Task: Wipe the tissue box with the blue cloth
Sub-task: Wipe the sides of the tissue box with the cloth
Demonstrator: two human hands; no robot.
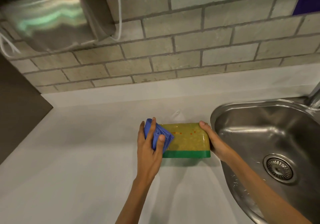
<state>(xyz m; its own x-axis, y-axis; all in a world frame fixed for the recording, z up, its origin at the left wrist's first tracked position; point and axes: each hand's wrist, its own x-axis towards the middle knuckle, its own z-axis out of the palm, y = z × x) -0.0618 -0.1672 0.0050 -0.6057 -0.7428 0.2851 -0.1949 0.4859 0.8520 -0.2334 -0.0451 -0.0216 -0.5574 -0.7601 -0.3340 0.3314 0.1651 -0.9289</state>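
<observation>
The tissue box [188, 140] lies on the white counter, yellow on top with a green band along its near edge and small red spots on its surface. My left hand [149, 147] holds the crumpled blue cloth [162, 134] against the box's left end. My right hand [212, 139] grips the box's right end, thumb on its top far corner.
A steel sink [270, 137] with a round drain [278, 168] sits right beside the box, a tap base [315, 97] at its far right. A metal wall dispenser [48, 15] hangs at the upper left on the brick wall. White counter [78, 154] spreads to the left and front.
</observation>
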